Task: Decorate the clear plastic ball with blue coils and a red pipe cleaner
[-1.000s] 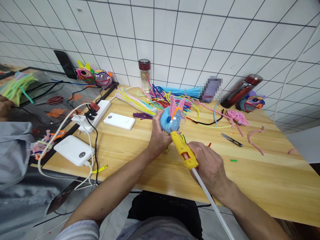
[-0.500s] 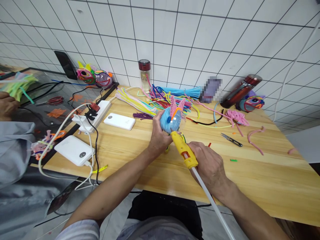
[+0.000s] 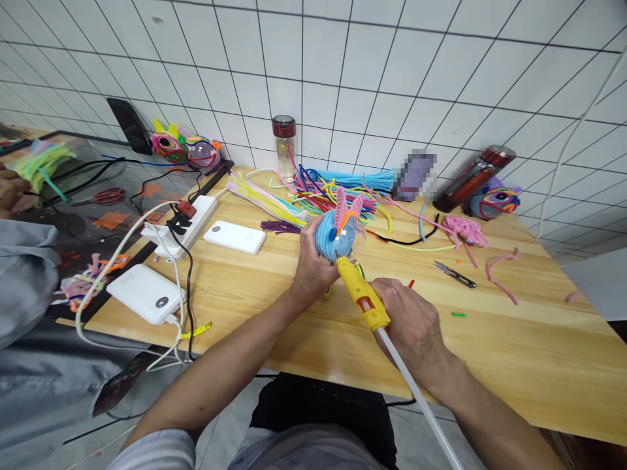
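Observation:
My left hand (image 3: 314, 264) is wrapped round a clear plastic ball (image 3: 360, 240) covered partly in blue pipe cleaner, with pink ears and an orange strip on top. In my right hand (image 3: 411, 320) is a yellow hot glue gun (image 3: 360, 294), a long white glue stick (image 3: 416, 395) sticking out of its back end. The gun's nozzle points at the blue-wrapped side of the ball, touching or very close to it; I cannot tell which. Behind the ball lies a pile of coloured pipe cleaners (image 3: 264, 199).
White power banks (image 3: 234, 237) and a power strip (image 3: 193, 225) with cables lie to the left. Thread snips (image 3: 454, 274) and pink pipe cleaner pieces (image 3: 499, 281) are at right. A glass bottle (image 3: 284, 147) and a dark red flask (image 3: 473, 177) stand behind. Another person's hand (image 3: 12, 189) shows far left.
My hands, the ball and the glue gun stay almost in place. At the far left the other person's hand and sleeve have shifted slightly.

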Demonstrator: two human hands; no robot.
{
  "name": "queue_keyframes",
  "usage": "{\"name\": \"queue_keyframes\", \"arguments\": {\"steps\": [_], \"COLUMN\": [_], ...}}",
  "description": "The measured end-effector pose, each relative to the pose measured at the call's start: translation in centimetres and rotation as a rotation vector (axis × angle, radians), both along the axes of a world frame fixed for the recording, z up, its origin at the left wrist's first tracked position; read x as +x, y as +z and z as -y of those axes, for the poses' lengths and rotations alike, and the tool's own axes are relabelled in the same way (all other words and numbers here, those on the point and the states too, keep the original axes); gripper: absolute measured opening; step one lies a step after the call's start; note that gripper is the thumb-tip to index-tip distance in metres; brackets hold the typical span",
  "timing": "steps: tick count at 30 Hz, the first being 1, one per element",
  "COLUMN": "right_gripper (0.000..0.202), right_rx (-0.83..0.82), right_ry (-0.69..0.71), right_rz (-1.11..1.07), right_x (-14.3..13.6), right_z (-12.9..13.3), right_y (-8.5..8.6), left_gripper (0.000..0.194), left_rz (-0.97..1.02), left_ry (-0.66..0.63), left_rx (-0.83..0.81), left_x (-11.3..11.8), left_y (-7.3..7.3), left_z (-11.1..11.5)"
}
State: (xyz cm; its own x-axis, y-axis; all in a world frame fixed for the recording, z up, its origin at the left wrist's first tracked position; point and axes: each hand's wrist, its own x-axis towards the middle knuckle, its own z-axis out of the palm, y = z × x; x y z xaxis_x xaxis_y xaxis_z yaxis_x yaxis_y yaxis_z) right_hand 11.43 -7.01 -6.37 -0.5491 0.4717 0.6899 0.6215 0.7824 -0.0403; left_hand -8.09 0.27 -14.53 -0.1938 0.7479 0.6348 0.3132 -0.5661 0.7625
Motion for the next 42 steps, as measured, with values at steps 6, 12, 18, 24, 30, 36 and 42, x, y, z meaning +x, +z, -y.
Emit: {"name": "queue_keyframes", "arguments": {"steps": [6, 12, 18, 24, 30, 36, 42], "right_gripper": [0.008, 0.012, 0.015, 0.024, 0.019, 0.02, 0.017], "right_rx": [-0.015, -0.01, -0.077, -0.084, -0.117, -0.153, -0.169], "right_ry": [0.01, -0.005, 0.023, 0.01, -0.015, 0.006, -0.024], "right_rz": [-0.006, 0.001, -0.029, -0.155, -0.149, -0.22, -0.235], "right_x": [0.1, 0.1, 0.7, 1.7, 1.8, 1.7, 2.0], "right_z": [0.0, 0.0, 0.2, 0.3, 0.3, 0.2, 0.3], "right_y": [-0.3, -0.3, -0.5, -0.2, 0.4, 0.6, 1.2], "left_gripper": [0.108, 0.108, 0.112, 0.112, 0.111, 0.102, 0.057], "left_rz": [-0.009, 0.039, 0.11, 0.248, 0.455, 0.716, 1.086], "left_ry": [0.004, -0.027, -0.05, -0.105, -0.216, -0.459, -0.567], "left_rx": [-0.021, -0.067, -0.114, -0.215, -0.328, -0.453, -0.588], "left_x": [0.0, 0.0, 0.0, 0.3, 0.2, 0.3, 0.7], "left_y": [0.0, 0.3, 0.5, 0.9, 1.6, 3.1, 4.8], "left_z": [0.0, 0.1, 0.2, 0.2, 0.2, 0.9, 1.4]}}
